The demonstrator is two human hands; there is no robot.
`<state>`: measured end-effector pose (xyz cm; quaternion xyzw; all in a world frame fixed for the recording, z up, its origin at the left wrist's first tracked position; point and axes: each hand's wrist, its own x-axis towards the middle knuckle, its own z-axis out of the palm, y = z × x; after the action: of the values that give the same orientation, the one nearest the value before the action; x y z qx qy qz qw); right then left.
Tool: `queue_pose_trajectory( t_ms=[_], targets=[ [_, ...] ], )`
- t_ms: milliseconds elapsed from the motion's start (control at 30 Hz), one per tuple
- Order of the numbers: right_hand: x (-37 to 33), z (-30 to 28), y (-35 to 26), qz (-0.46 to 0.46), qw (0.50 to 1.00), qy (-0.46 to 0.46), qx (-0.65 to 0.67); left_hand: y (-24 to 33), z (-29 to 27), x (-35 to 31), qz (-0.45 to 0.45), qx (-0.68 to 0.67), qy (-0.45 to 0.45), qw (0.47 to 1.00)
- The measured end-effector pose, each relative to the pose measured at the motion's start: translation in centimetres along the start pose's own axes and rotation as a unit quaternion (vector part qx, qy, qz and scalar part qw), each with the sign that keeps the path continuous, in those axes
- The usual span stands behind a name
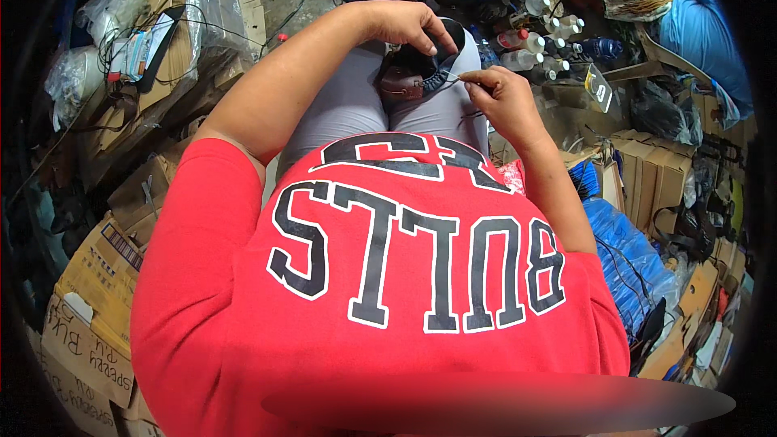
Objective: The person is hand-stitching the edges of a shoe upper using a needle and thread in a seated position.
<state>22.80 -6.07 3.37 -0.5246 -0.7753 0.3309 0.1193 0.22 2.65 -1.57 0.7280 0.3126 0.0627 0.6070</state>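
Note:
A dark shoe [402,86] with a brown patch and dark laces rests on my lap, over my grey-trousered thighs. My left hand [411,27] is bent over its far side, thumb and fingers closed on the edge of the shoe's opening. To the right of the shoe, my right hand [503,99] pinches a thin, pale, needle-like piece [453,77] that reaches to the laced part. I cannot make out whether this piece is a tool or a thread. The inside of the shoe is mostly hidden by my left hand.
Several small bottles [522,60] stand at the far right, near a blue plastic bundle [704,40]. Flattened cardboard [89,291] lies at the left, cardboard boxes [651,166] at the right. A blue plastic bag [619,247] sits beside my right elbow. Clear plastic wrap [210,0] covers things at the far left.

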Motion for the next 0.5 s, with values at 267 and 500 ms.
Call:
queue_pose_trajectory(
  t_ms=[267, 500],
  targets=[
    [-0.1, 1.1, 0.0, -0.012, 0.999, 0.028, -0.022, 0.4, 0.0, 0.1, -0.017, -0.014, -0.026, 0.999],
    [0.1, 1.0, 0.7, 0.0, 1.0, 0.005, -0.017, -0.1, -0.1, 0.6, 0.015, -0.025, -0.024, 0.999]
  ],
)
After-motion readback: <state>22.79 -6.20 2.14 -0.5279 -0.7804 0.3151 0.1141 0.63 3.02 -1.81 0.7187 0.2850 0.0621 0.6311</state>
